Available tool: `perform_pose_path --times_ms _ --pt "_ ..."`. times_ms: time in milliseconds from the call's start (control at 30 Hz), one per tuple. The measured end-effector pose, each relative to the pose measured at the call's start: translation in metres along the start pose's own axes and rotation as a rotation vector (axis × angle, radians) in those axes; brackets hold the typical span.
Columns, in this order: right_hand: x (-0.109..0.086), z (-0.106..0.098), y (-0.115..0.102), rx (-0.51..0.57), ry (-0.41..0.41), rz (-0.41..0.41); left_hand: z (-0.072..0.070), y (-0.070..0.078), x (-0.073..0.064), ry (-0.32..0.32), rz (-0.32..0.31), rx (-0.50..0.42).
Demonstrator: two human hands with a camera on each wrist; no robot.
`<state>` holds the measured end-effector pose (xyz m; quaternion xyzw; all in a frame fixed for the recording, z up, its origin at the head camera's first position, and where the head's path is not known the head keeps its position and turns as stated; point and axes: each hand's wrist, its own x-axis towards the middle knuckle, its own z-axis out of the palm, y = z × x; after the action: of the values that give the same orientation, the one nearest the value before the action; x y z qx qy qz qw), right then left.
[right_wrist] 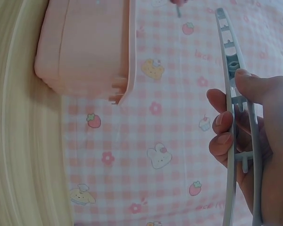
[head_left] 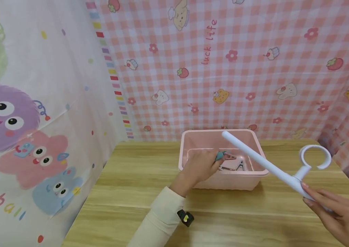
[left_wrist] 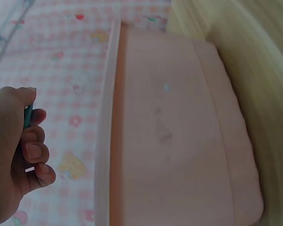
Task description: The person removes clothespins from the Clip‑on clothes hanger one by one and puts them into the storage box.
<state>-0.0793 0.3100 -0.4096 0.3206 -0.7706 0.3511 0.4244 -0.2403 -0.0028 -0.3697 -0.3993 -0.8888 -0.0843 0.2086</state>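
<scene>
My left hand (head_left: 199, 167) reaches over the near left rim of a pink plastic bin (head_left: 227, 182). Between its thumb and fingers it pinches a teal clothespin (head_left: 220, 156), mostly covered by the hand in the left wrist view. Inside the bin lie pink clothespins (head_left: 231, 157) and a grey clothespin (head_left: 240, 166). To the right of the bin, my right hand (head_left: 338, 214) grips a pale blue plastic clothes hanger (head_left: 264, 164) with an open ring-shaped hook (head_left: 315, 147). The hanger is raised and tilted, its far end over the bin. Its ribbed, hollow underside faces the right wrist camera.
The bin stands on a wood-grain table (head_left: 137, 171) near its back edge. Behind hangs a pink checked cloth (head_left: 211, 75), and a white cartoon-printed cloth (head_left: 78, 68) hangs on the left. A black strap with a yellow mark (head_left: 186, 218) is at the left wrist.
</scene>
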Motion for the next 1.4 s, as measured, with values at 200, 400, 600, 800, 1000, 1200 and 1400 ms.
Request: perform_pose_path --times_ms 200,400,600,800,1000,1200,1400 --pt "0.0 -0.003 -0.003 0.027 0.005 -0.021 0.009 -0.037 0.032 -0.154 -0.044 -0.041" --pt "-0.002 -0.005 -0.005 0.046 0.002 -0.044 0.012 -0.064 0.055 -0.235 -0.132 0.029" --pt "-0.006 -0.005 -0.004 0.001 -0.017 -0.006 0.013 -0.081 0.063 -0.271 -0.188 0.002" --pt "-0.005 -0.006 -0.004 0.003 -0.024 -0.016 0.016 -0.087 0.066 -0.267 -0.185 0.039" --pt "-0.002 -0.005 -0.004 0.024 -0.024 -0.043 0.019 -0.088 0.066 -0.258 -0.157 0.066" --pt "-0.002 -0.004 -0.003 -0.001 -0.029 -0.036 0.019 -0.09 0.065 -0.252 -0.131 0.08" --pt "-0.002 -0.004 -0.003 0.002 -0.03 -0.043 0.018 -0.089 0.063 -0.296 -0.148 0.053"
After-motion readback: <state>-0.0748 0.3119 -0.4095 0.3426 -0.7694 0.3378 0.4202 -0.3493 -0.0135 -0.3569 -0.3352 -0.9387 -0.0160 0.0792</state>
